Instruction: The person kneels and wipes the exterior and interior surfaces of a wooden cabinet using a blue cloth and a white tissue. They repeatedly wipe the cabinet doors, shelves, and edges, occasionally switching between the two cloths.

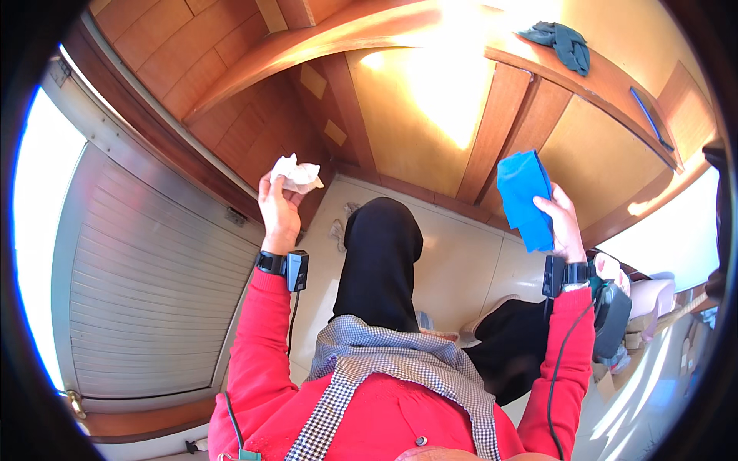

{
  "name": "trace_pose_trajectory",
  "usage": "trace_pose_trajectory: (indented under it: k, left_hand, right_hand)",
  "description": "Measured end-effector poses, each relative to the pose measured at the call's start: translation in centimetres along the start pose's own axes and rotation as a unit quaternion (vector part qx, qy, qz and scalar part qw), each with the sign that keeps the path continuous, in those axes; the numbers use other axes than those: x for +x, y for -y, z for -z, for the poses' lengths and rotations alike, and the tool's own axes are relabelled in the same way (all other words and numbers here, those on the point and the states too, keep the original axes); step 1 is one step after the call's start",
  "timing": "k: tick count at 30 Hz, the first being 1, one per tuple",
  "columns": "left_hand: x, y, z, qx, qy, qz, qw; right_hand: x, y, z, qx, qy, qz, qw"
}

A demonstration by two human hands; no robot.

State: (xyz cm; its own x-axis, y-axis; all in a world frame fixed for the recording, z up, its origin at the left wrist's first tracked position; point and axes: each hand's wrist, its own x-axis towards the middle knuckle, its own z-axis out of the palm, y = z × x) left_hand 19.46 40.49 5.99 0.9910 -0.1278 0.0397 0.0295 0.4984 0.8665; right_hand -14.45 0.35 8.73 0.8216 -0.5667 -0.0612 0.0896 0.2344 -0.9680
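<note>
Between the fingers of my left hand (280,213) is a crumpled white tissue (297,174), raised in front of the wooden panelling. My right hand (562,222) grips a folded blue cloth (524,193), thumb across its near face. The two hands are held well apart, one on each side of my bent knee (380,259) in black trousers. A small device on a black strap sits at each wrist. Ahead of me stands a wood-panelled front (421,115) with a curved ledge (323,43) along its top.
On the ledge at right lie a dark green cloth (568,46) and a phone-like flat object (651,118). A ribbed metal door (150,276) stands at left. Crumpled scraps (338,232) lie on the tiled floor (455,253). Bags and boxes (614,317) crowd the right.
</note>
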Motion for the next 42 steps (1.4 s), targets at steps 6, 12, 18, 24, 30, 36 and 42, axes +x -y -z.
trace_pose_trajectory:
  k: [6,12,18,24,30,36,42]
  left_hand:
    - [4.3,10.4,7.1,0.111,-0.100,0.086,0.985]
    - [7.5,19.4,11.7,0.182,-0.180,0.135,0.957]
    - [13.3,26.8,12.8,0.253,-0.188,0.112,0.942]
    - [20.0,32.9,12.0,0.392,-0.212,0.040,0.894]
    - [23.7,34.6,10.2,0.488,-0.196,0.043,0.849]
    - [26.3,38.3,11.6,0.475,-0.207,-0.017,0.855]
    - [28.9,39.9,11.4,0.521,-0.167,-0.069,0.834]
  right_hand:
    - [0.0,-0.1,-0.5,-0.069,-0.037,0.005,0.997]
    - [1.0,1.2,-3.2,-0.179,-0.172,0.152,0.957]
    - [3.6,7.6,-6.4,-0.320,-0.328,0.324,0.828]
    - [10.9,14.1,-8.0,-0.435,-0.304,0.425,0.734]
    - [17.7,15.5,-7.0,-0.405,-0.224,0.347,0.816]
    - [17.3,15.7,-5.1,-0.407,-0.279,0.311,0.812]
    - [16.9,15.3,-4.4,-0.420,-0.310,0.331,0.786]
